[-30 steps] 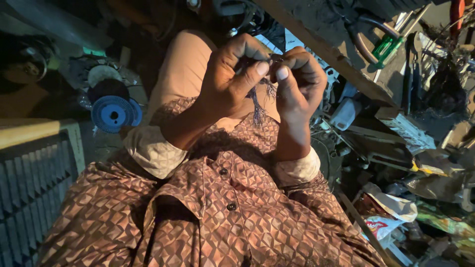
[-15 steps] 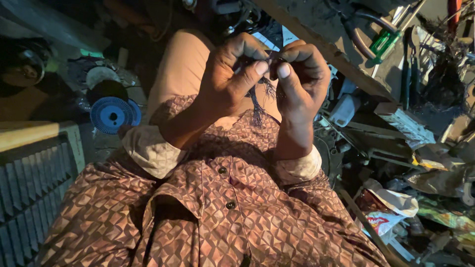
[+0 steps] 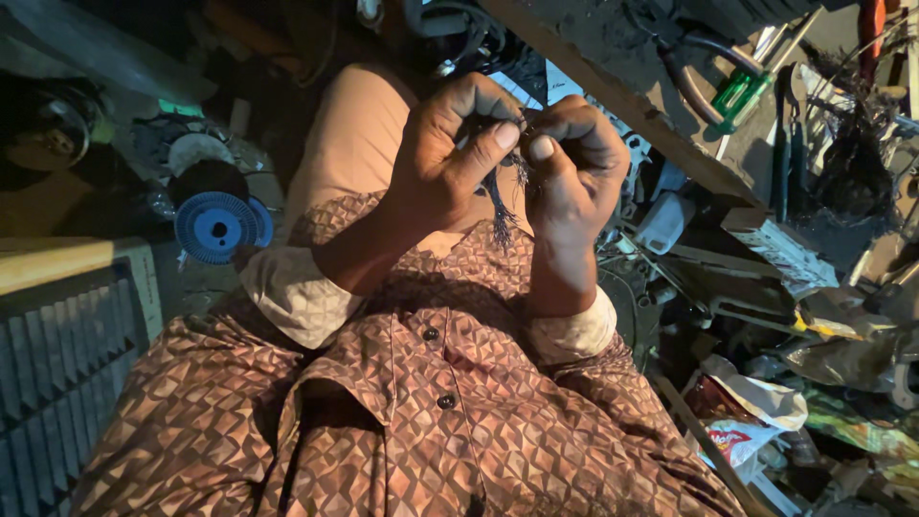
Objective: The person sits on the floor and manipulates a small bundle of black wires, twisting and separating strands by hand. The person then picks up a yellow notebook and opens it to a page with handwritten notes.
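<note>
Both hands are curled shut in front of the person's chest, fingertips meeting. The left hand [image 3: 450,163] and the right hand [image 3: 574,168] pinch between them the top of a small bundle of thin dark wires [image 3: 500,206]. The bundle's long axis runs nearly upright: its pinched end sits at the thumbs, and its loose, frayed end points down toward the patterned brown shirt [image 3: 412,402], hanging free in the gap between the two wrists. It touches only the fingers; nothing carries it.

Left of the left forearm, a blue ribbed disc [image 3: 220,228] lies on the floor. Beyond the right hand, a slanted wooden plank [image 3: 613,86] crosses the upper right, with a green-handled screwdriver [image 3: 742,91] past it among clutter.
</note>
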A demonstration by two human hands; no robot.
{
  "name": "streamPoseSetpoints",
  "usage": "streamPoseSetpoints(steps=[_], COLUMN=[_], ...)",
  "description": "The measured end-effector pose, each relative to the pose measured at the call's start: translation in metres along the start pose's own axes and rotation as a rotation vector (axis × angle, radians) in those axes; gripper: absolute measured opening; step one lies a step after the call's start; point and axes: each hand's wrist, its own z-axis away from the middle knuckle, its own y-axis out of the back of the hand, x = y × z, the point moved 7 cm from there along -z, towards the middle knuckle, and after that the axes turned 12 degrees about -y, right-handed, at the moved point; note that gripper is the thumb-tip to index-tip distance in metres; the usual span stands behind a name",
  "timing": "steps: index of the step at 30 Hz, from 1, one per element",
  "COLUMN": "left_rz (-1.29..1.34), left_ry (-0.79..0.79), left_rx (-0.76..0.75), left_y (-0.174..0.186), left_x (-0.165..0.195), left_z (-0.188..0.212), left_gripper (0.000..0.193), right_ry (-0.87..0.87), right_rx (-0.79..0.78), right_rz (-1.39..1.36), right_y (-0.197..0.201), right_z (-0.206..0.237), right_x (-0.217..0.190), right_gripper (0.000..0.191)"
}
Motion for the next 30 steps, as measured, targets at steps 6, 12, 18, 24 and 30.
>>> streamPoseSetpoints(steps=[6, 12, 18, 24, 30], left_rz=[0.018, -0.132, -0.112, -0.131, -0.112], left_ry=[0.008, -0.050, -0.085, -0.135, -0.101], left_rx=[0.003, -0.011, -0.043, -0.057, -0.037], left_y=[-0.001, -0.002, -0.006, -0.006, -0.005], left_x=[0.001, 0.009, 0.014, 0.019, 0.014], left_z=[0.001, 0.003, 0.002, 0.002, 0.002], left_gripper=[0.005, 0.003, 0.003, 0.005, 0.006], right_ry=[-0.026, -0.057, -0.113, -0.178, -0.156], right_rx=[-0.076, -0.080, -0.116, -0.113, -0.110], right_rz=[0.070, -0.142, -0.195, -0.248, -0.229], right_y=[-0.003, -0.001, -0.006, -0.005, -0.004], right_z=[-0.001, -0.006, -0.010, -0.009, -0.009], right_x=[0.000, -0.006, -0.007, -0.001, 0.000], right_gripper=[0.015, 0.025, 0.021, 0.017, 0.014])
